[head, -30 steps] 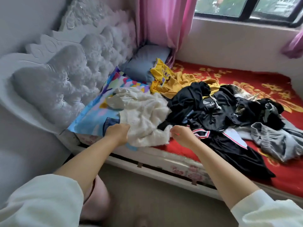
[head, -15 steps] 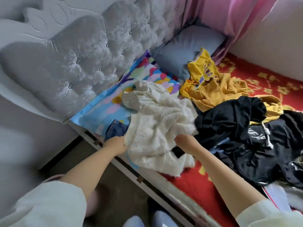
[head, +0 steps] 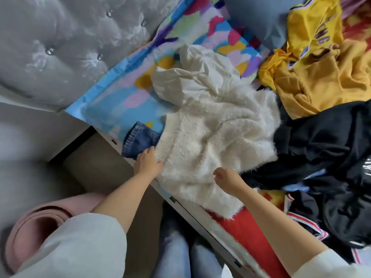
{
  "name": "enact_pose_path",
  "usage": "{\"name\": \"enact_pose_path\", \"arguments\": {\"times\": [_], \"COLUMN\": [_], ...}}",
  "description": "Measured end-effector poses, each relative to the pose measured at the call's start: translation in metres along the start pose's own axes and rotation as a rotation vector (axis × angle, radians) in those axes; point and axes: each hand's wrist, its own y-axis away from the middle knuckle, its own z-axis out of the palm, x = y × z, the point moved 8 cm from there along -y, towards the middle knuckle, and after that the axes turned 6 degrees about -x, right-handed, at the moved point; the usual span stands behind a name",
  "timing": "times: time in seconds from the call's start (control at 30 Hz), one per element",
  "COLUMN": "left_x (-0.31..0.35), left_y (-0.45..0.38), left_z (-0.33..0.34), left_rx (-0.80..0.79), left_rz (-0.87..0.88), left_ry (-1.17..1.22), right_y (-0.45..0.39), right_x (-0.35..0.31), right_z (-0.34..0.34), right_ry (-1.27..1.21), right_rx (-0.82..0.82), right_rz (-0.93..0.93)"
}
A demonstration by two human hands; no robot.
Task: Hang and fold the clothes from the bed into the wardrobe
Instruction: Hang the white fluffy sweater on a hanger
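Note:
A white fluffy sweater (head: pixel 216 137) lies crumpled at the near edge of the bed, partly over a thin white garment (head: pixel 192 77). My left hand (head: pixel 147 163) grips the sweater's ribbed hem at its left side. My right hand (head: pixel 227 178) has curled fingers and pinches the fluffy fabric near its lower right. A blue denim piece (head: pixel 140 141) pokes out from under the sweater beside my left hand. To the right lie a yellow jersey (head: pixel 313 37), a yellow hoodie (head: pixel 331 81) and a heap of black clothes (head: pixel 321 149).
A colourful pillow (head: pixel 124 97) and a grey pillow (head: pixel 255 23) lean at the tufted grey headboard (head: pixel 60 47). The red sheet (head: pixel 247 235) shows at the bed's near edge. A rolled pink mat (head: pixel 38 225) stands on the floor at my left.
The camera has tilted down and moved closer to the bed. Both hands stay on the white sweater, which has been drawn slightly toward the bed's edge.

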Motion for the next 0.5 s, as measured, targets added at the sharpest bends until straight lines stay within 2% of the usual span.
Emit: {"name": "enact_pose_path", "arguments": {"times": [0.17, 0.3, 0.4, 0.5], "left_x": [0.000, -0.001, 0.006, 0.018], "left_y": [-0.007, 0.003, 0.010, 0.024], "left_z": [0.003, -0.005, -0.004, 0.004], "left_rx": [0.087, 0.061, -0.016, -0.146], "left_rz": [0.063, 0.144, 0.228, 0.359], "left_ry": [0.019, 0.041, 0.153, 0.108], "right_y": [-0.019, -0.025, -0.025, -0.021], "right_x": [0.000, -0.011, -0.022, -0.040], "right_z": [0.001, 0.001, -0.008, -0.027], "right_ry": [-0.028, -0.034, -0.027, 0.070], "right_rx": [-0.023, -0.066, -0.064, 0.007], "right_rz": [0.024, -0.003, -0.019, -0.087]}}
